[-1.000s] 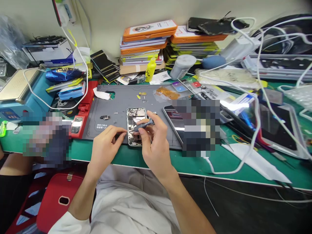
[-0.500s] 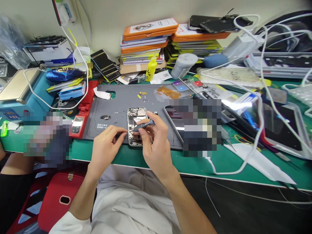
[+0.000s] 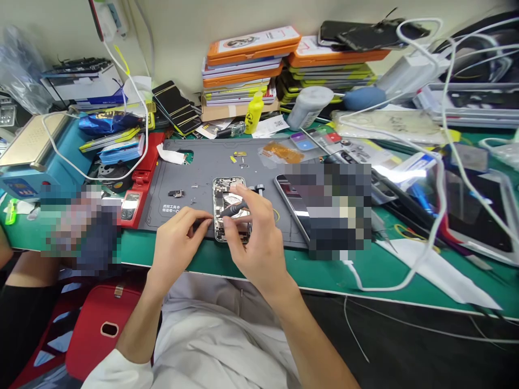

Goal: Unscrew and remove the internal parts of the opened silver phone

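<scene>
- A green workbench (image 3: pixel 292 275) crosses the frame below a pale wall (image 3: pixel 178 32), with stacked flat boxes (image 3: pixel 243 67) at upper centre.
- A dark grey mat (image 3: pixel 203 167) covers the bench's middle.
- The opened phone (image 3: pixel 219 202) lies on the mat at frame centre, its inner parts exposed.
- The right hand (image 3: pixel 259 229), right of centre, grips a grey tool (image 3: pixel 235 208) between its fingers, angled over the phone.
- The left hand (image 3: pixel 180 235), left of centre, has thumb and forefinger nearly together at the phone's left edge; I cannot tell whether they pinch anything.
- A small dark part (image 3: pixel 175 193) lies above it.
</scene>
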The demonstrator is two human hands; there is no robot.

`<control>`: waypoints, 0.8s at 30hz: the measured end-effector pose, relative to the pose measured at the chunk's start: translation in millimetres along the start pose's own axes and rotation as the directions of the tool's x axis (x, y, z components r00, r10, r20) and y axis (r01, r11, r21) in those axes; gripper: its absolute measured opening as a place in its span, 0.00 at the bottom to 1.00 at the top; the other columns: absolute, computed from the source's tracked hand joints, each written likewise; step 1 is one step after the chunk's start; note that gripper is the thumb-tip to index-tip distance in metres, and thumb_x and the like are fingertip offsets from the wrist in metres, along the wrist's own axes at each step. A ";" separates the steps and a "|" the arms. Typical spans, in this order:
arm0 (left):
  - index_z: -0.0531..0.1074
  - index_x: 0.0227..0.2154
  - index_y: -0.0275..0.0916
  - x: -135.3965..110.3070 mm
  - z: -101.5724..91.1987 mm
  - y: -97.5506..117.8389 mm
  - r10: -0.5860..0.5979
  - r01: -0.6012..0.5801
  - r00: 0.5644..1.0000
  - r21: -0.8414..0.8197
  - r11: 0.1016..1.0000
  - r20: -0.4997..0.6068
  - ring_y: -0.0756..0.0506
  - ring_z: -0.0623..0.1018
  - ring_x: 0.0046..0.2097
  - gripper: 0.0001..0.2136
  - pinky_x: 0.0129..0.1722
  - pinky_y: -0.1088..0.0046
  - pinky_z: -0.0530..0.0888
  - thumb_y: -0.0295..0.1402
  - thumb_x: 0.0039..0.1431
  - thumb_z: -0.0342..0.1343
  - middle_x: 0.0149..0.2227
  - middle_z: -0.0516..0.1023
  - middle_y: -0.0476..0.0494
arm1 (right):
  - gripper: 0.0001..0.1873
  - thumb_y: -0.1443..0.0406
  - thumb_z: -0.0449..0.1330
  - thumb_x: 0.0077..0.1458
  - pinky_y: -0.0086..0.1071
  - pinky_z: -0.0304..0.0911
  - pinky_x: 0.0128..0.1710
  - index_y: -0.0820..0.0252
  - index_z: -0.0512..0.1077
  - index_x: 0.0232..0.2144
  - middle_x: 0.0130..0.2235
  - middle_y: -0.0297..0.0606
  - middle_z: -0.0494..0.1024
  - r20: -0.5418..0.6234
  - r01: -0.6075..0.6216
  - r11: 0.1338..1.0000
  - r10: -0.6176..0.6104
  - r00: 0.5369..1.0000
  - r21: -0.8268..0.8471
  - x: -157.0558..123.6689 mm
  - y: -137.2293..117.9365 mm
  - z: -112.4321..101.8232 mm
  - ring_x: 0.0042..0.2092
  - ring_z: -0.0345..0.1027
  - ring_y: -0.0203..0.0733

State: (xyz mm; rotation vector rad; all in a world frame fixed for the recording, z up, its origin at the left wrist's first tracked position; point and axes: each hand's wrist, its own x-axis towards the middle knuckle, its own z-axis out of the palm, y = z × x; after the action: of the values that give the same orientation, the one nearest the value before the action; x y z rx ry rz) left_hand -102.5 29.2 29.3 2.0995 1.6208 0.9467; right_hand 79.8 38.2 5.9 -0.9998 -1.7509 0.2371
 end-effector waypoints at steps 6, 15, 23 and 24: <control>0.82 0.44 0.44 -0.1 0.0 0.5 0.004 -0.004 1.000 0.012 1.000 0.004 0.49 0.78 0.35 0.05 0.41 0.72 0.73 0.32 0.78 0.61 0.42 0.85 0.51 | 0.37 0.72 0.50 0.75 0.43 0.86 0.54 0.46 0.51 0.80 0.69 0.47 0.77 0.002 -0.039 0.999 0.039 0.999 0.036 -2.7 1.4 1.1 0.69 0.76 0.50; 0.83 0.51 0.45 -1.4 -0.5 -2.1 0.014 -0.014 1.000 0.013 1.000 0.026 0.48 0.79 0.37 0.07 0.41 0.72 0.73 0.33 0.78 0.61 0.43 0.85 0.50 | 0.32 0.63 0.59 0.76 0.40 0.87 0.45 0.43 0.55 0.76 0.60 0.48 0.82 -0.060 -0.245 0.944 0.264 0.963 0.220 -7.0 -0.3 3.7 0.49 0.86 0.46; 0.81 0.42 0.44 -0.1 -1.3 -0.7 0.008 -0.009 0.999 0.009 1.000 0.045 0.46 0.82 0.41 0.09 0.43 0.70 0.73 0.35 0.80 0.58 0.41 0.86 0.49 | 0.31 0.62 0.58 0.76 0.42 0.86 0.44 0.45 0.55 0.75 0.54 0.45 0.82 -0.001 -0.246 0.920 0.259 0.966 0.305 -7.1 -3.5 3.7 0.47 0.84 0.45; 0.81 0.41 0.44 0.0 -1.6 -0.6 -0.006 0.005 0.999 0.011 1.000 0.043 0.47 0.81 0.39 0.09 0.42 0.71 0.73 0.35 0.79 0.58 0.41 0.86 0.49 | 0.31 0.62 0.58 0.76 0.41 0.85 0.42 0.45 0.55 0.75 0.52 0.44 0.81 -0.048 -0.236 0.921 0.263 0.964 0.311 -6.4 -3.7 3.3 0.46 0.83 0.45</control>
State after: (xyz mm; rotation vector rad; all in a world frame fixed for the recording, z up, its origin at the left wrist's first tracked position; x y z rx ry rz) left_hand -104.0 29.2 30.1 2.1070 1.6138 0.8866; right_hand 75.6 32.2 2.3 -0.9889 -1.4490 0.5974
